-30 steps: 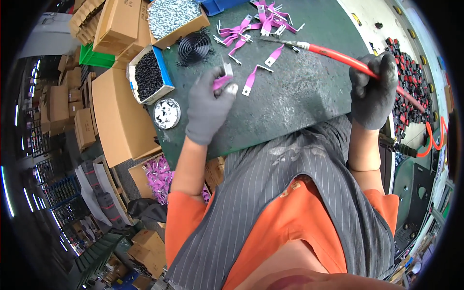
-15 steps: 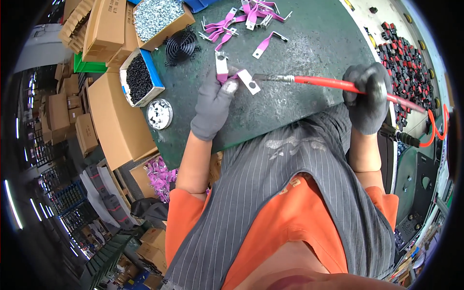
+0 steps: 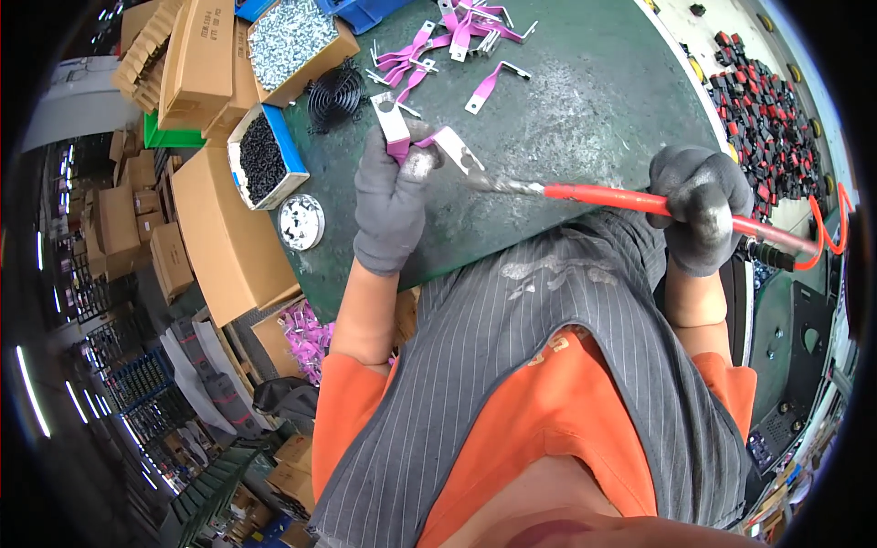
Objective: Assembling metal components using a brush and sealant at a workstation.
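My left hand (image 3: 391, 205), in a grey glove, pinches a bent metal strip (image 3: 454, 149) with a purple-sleeved middle and bare, holed ends. One end stands up past the fingers; the other points toward the right. My right hand (image 3: 703, 208), gloved alike, is closed around a long red-handled tool (image 3: 607, 196) with a worn metal front part. The tool's tip lies at the hole in the strip's right-hand end; whether it touches is hard to tell. Several similar purple-sleeved strips (image 3: 461, 36) lie in a heap farther back, and a single strip (image 3: 484, 89) lies apart.
On the green table (image 3: 585, 100) are a black fan guard (image 3: 334, 96), a box of black screws (image 3: 263, 157), a carton of silver screws (image 3: 290, 46) and a round white container (image 3: 301, 222). Red-and-black parts (image 3: 763, 119) lie at right, near a red coiled hose (image 3: 839, 228).
My left hand has moved slightly left with the strip, now tilted more. My right hand and the red-handled tool have come slightly nearer me, and the tool's tip has dropped toward the strip's lower corner.
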The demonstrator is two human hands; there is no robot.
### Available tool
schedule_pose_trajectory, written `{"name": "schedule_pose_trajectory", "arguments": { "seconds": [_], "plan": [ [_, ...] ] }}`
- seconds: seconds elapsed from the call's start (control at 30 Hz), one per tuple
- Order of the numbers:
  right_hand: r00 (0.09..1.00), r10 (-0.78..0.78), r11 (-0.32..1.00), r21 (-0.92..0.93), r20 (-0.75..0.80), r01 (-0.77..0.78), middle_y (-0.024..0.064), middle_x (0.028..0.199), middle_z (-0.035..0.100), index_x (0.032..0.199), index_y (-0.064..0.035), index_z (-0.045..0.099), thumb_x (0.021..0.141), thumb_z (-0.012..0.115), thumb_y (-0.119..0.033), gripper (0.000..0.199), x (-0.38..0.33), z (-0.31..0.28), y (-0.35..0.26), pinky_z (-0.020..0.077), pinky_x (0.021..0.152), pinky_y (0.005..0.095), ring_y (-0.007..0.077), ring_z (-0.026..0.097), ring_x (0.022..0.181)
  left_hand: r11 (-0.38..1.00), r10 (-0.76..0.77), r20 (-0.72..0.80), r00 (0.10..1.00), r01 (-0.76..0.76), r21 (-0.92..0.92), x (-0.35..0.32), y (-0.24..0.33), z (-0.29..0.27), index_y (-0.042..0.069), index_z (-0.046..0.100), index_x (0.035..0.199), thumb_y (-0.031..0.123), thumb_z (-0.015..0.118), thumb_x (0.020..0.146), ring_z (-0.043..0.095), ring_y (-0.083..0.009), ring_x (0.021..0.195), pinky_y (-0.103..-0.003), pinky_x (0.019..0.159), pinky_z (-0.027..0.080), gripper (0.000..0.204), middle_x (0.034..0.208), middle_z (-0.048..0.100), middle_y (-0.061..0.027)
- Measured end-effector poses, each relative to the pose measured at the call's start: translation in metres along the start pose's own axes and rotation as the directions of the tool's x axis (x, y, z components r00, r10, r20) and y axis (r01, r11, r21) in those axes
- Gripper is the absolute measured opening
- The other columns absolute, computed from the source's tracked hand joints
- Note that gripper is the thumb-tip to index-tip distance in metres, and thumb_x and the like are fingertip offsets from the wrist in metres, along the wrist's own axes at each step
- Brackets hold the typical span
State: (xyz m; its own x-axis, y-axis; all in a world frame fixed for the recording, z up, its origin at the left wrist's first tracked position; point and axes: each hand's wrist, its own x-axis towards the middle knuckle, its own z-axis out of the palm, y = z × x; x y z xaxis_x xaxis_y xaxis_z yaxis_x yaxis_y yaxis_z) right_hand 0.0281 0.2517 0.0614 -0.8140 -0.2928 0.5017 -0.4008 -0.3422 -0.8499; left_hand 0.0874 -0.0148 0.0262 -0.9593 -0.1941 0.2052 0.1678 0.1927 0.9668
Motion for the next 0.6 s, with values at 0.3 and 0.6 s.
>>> {"name": "schedule_pose_trajectory", "arguments": {
  "seconds": [0.3,0.6],
  "plan": [
    [0.865,0.275,0.96,0.082,-0.42,-0.266,0.0024,0.062,0.048,0.078,-0.0053,0.049,0.086,0.051,-0.025,0.021,-0.01,-0.04,0.022,0.0298,0.039,0.0189,0.0072,0.044,0.046,0.666,-0.012,0.113,0.993,-0.077,0.742,0.069,-0.023,0.036,0.008,0.059,0.102,0.025,0.062,0.074,0.062,-0.0227,0.08,-0.034,0.068,0.047,0.032,0.087,0.063,-0.0112],
    [0.768,0.351,0.936,0.18,-0.536,-0.302,0.0029,0.068,0.049,0.086,-0.0048,0.051,0.086,0.052,-0.025,0.021,-0.015,-0.055,0.028,0.0318,0.039,0.0191,0.0081,0.046,0.048,0.483,0.244,0.215,0.945,-0.311,0.818,0.063,-0.044,0.048,0.008,0.062,0.088,0.022,0.059,0.074,0.054,-0.0291,0.087,-0.04,0.074,0.044,0.02,0.095,0.057,-0.0135]
  ]
}}
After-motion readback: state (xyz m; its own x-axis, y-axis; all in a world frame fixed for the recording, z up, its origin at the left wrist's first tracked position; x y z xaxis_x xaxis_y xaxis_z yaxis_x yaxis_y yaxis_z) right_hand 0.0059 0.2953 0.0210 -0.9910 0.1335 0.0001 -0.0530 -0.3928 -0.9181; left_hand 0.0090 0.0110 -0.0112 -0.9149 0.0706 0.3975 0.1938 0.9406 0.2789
